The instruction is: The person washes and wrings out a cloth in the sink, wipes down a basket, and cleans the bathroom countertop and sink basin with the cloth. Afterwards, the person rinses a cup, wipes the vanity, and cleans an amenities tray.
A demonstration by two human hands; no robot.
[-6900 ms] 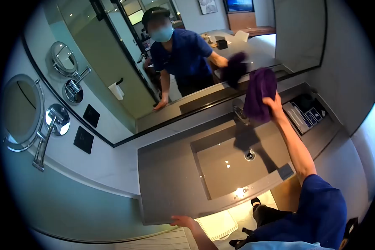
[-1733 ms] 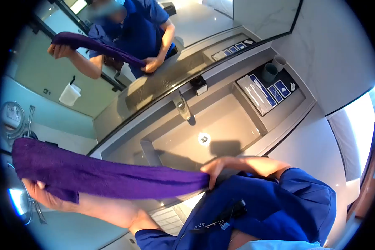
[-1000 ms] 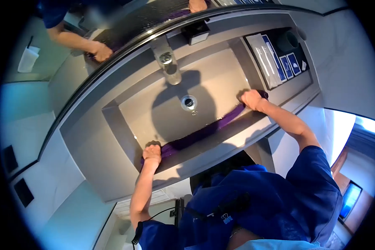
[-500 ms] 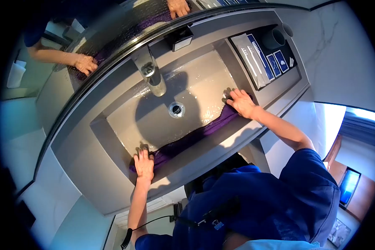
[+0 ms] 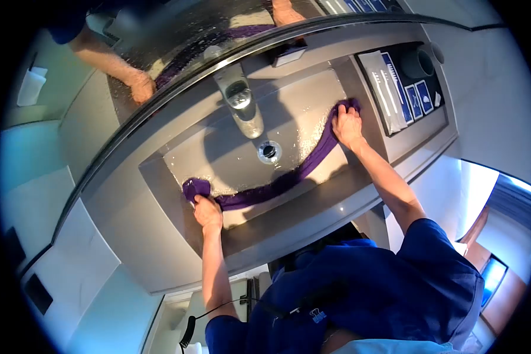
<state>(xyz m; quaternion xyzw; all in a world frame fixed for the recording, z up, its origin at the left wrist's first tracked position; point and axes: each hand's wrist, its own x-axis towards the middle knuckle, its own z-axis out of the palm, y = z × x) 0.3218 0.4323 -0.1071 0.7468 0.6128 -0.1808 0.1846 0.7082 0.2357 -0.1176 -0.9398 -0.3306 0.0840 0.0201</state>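
- Two hands are well apart, and each one grips one end of the same purple cloth (image 5: 280, 184).
- The left hand (image 5: 208, 213) is closed on the left end; a small bunch of cloth comes out beyond its fingers, close to the left wall of the basin (image 5: 189, 154).
- The right hand (image 5: 347, 126) holds the other end, near the right wall of the basin, farther from the body than the left one.
- Between the hands, the cloth hangs in a curve toward the body, inside the basin and beside its front wall. I cannot tell if all its length touches the bottom.
- The drain (image 5: 269, 152) lies between the hands, beyond the cloth. The faucet (image 5: 248, 115) stands past it, away from the body.
- Wet shine and drops appear on the basin bottom, mostly just beside the right hand.
- On the bench (image 5: 115, 236), beyond the right hand and to its right, are flat packets (image 5: 389, 88) and a dark cup (image 5: 417, 64).
- To work well here, I judge that both ends need an equal, firm grip, with the middle pressed flat and moderately tight, because a loose curve may leave water behind. The knuckles should pass clear of the faucet.
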